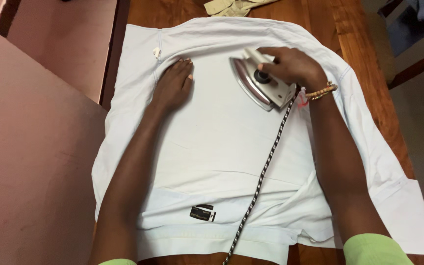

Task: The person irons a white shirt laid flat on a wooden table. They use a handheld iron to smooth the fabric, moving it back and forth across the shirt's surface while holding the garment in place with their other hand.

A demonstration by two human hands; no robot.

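Note:
A white shirt point(212, 142) lies spread flat over a wooden table point(364, 59). My left hand point(173, 83) rests palm down on the cloth at the upper left, fingers together, pressing it flat. My right hand point(290, 66) grips the handle of a metal clothes iron point(258, 83) that is tipped on its side on the shirt, its soleplate facing left. A black-and-white braided cord point(263, 172) runs from the iron down toward me across the shirt. A beaded bracelet point(320, 92) circles my right wrist.
A pale beige cloth point(231, 6) lies at the table's far edge. A pink wall or surface point(30, 147) borders the table's left side. A dark label point(202, 214) shows on the shirt near me. Floor and a chair frame point(413, 59) sit at right.

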